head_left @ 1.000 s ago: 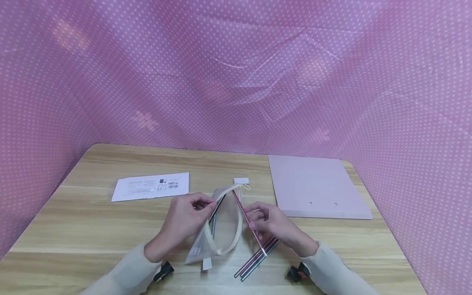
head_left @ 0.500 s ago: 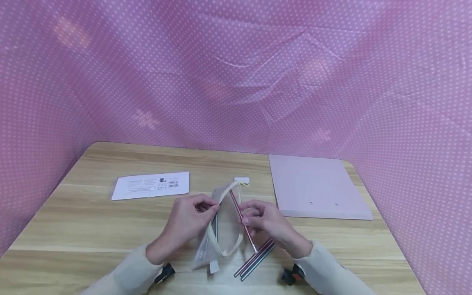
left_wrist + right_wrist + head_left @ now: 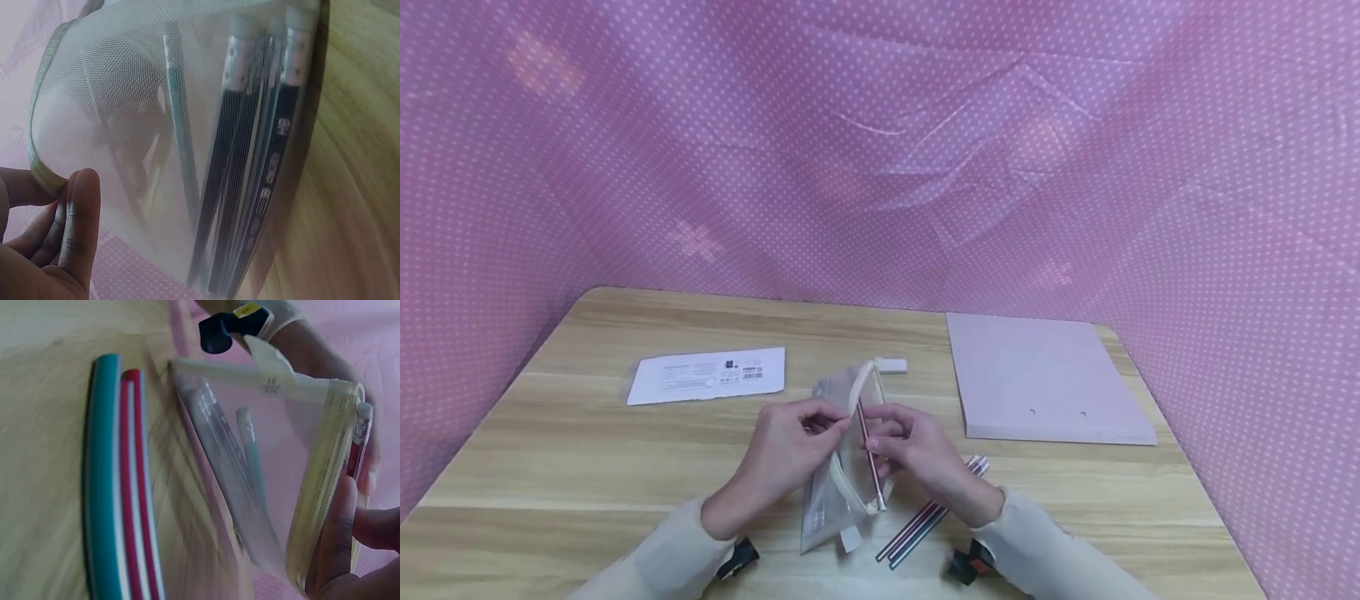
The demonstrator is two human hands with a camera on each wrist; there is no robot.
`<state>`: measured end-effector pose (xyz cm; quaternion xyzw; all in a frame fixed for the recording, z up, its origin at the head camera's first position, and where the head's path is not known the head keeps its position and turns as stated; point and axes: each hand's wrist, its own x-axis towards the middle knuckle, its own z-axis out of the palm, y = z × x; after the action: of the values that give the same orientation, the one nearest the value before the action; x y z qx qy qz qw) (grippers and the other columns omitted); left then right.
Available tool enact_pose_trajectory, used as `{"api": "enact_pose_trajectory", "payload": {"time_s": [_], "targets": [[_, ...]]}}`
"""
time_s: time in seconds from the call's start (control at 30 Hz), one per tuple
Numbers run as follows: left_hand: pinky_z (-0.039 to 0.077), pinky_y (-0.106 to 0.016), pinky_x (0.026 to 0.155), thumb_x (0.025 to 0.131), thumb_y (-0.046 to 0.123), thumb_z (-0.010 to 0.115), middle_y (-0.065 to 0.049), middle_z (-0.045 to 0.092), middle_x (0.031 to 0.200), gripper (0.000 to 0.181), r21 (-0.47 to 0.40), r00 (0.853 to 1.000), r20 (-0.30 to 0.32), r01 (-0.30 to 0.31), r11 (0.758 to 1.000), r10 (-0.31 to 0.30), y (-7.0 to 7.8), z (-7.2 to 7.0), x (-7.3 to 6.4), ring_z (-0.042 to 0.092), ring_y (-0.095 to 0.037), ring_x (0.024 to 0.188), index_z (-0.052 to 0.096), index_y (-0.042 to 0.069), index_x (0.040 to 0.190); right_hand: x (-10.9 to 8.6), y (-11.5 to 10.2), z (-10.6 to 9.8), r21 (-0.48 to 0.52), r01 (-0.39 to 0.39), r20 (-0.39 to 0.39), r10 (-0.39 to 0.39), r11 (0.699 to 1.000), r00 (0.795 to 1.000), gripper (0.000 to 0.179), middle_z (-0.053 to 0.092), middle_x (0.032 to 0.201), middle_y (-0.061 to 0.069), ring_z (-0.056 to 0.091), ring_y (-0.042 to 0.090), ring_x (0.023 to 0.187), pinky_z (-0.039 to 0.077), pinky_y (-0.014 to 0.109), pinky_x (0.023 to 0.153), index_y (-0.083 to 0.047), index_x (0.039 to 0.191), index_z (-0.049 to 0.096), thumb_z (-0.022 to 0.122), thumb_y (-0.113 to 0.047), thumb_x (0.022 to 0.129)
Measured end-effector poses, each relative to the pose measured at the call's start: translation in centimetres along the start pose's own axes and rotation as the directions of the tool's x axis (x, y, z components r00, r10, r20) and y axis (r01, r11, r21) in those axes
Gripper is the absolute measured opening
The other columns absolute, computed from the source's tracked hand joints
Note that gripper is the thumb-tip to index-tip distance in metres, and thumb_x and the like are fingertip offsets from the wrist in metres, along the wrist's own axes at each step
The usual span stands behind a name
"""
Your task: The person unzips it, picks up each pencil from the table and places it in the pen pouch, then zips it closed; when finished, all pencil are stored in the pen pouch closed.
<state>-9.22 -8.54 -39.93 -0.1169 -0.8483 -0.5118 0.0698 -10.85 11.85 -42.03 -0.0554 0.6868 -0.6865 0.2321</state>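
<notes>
A translucent mesh zip pouch (image 3: 823, 521) stands with its mouth spread in the middle of the wooden table. My left hand (image 3: 793, 446) pinches the zip edge of that mouth. In my right hand (image 3: 917, 450) is a red pencil (image 3: 874, 475), held slantwise at the mouth, its white eraser end toward me. Through the mesh in the left wrist view show several black pencils (image 3: 231, 125) and a teal pencil (image 3: 181, 119). Beneath my right wrist lie a loose teal pencil (image 3: 106, 475) and red pencils (image 3: 134, 487). The held pencil's far end is hidden in the pouch.
A white printed packet (image 3: 707, 377) lies at the back left. At the back right is a pale pink folder (image 3: 1037, 379) with two holes. A small white tag (image 3: 892, 365) sits at the pouch's far end. A pink dotted curtain (image 3: 880, 183) surrounds the table.
My right hand has moved left with the red pencil, bringing it from the pouch's right side into the mouth. My left hand has shifted slightly right, and the pouch mouth looks narrower.
</notes>
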Motion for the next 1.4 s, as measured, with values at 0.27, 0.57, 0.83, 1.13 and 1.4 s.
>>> {"api": "enact_pose_trajectory", "payload": {"time_s": [0.27,0.57,0.83,1.13,1.4], "targets": [[0.057,-0.02,0.063,0.085,0.017,0.079,0.005,0.077,0.078,0.006,-0.022,1.0,0.018,0.007,1.0,-0.007,0.2,0.0,-0.1,0.067,-0.002,0.068,0.079,0.013,0.09,0.3,0.2,0.6,0.002,0.002,0.042,-0.002,1.0,0.999,0.044,0.071,0.115,0.028,0.069,0.008,0.074,0.058,0.021,0.063,0.009,0.139,0.05,0.06,0.003,0.096],[0.055,-0.021,0.057,0.085,0.014,0.079,0.003,0.076,0.077,0.006,-0.018,1.0,0.005,0.016,1.0,-0.016,0.3,-0.2,0.0,0.064,-0.002,0.063,0.08,0.013,0.091,0.3,0.8,1.3,-0.02,0.028,0.005,-0.027,0.999,1.0,0.048,0.064,0.132,0.029,0.074,0.027,0.105,0.062,0.03,0.083,0.008,0.141,0.05,0.062,0.004,0.094],[0.053,-0.02,0.057,0.085,0.015,0.08,0.002,0.078,0.083,0.006,0.039,1.0,-0.028,-0.003,0.999,0.004,-0.4,-0.7,0.5,0.062,-0.002,0.062,0.079,0.017,0.091,-0.1,0.9,0.8,0.019,0.039,0.015,-0.04,0.999,0.999,0.052,0.057,0.141,0.029,0.062,0.036,0.128,0.053,0.034,0.104,0.008,0.144,0.047,0.061,0.001,0.094],[0.053,-0.02,0.055,0.085,0.014,0.08,0.001,0.079,0.083,0.005,0.06,0.999,-0.042,-0.011,0.998,0.013,-0.6,-1.0,0.7,0.062,-0.002,0.061,0.08,0.015,0.09,-0.6,0.3,-0.4,0.152,0.06,0.068,-0.071,0.987,0.995,0.056,0.048,0.145,0.037,0.061,0.034,0.13,0.053,0.034,0.105,0.013,0.146,0.04,0.059,-0.002,0.096],[0.056,-0.019,0.061,0.084,0.014,0.08,0.0,0.078,0.081,0.007,0.065,0.998,-0.043,0.039,0.997,-0.037,-0.2,-1.2,0.8,0.066,-0.005,0.065,0.079,0.014,0.091,-1.1,-0.1,-2.3,0.188,0.073,0.076,-0.089,0.979,0.993,0.057,0.05,0.146,0.035,0.067,0.024,0.124,0.055,0.034,0.102,0.012,0.147,0.038,0.058,-0.006,0.097]]}}
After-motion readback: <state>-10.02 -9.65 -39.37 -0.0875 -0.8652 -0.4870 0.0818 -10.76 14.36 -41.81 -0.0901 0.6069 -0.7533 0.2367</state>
